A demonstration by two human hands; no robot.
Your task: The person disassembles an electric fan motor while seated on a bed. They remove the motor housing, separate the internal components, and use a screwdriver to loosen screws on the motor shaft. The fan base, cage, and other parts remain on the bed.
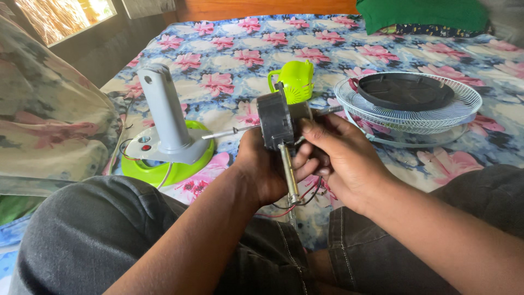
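Far left: a rumpled floral cloth [49, 125] heaped at the bed's edge. Next, a fan stand [164, 136], grey upright column on a lime-green round base with a red button on its grey plate, standing on the flower-printed bedsheet [229, 60]; thin wires trail from its base. Centre: the left hand [267, 169] is raised above the lap, fingers [303, 158] closed around the lower side of a fan motor [275, 120], a dark round unit held on edge, with a thin metal shaft pointing left toward the stand. A screwdriver [289, 175] with a metal shank hangs downward from the motor between both hands; which hand steadies it cannot be told. Red and black wires [295, 205] loop below the hands. Behind the motor, a lime-green plastic motor cover [295, 81] rests on the bedsheet, apart from the hands. The right hand [344, 158] grips the motor's right side, thumb laid on top, fingers curled underneath. Right: a white wire fan guard [464, 106] lies flat on the bed, with a dark round plastic piece [406, 90] lying in it. Far top right: a green cushion [426, 13]. Foreground: both knees in dark grey trousers [93, 235].
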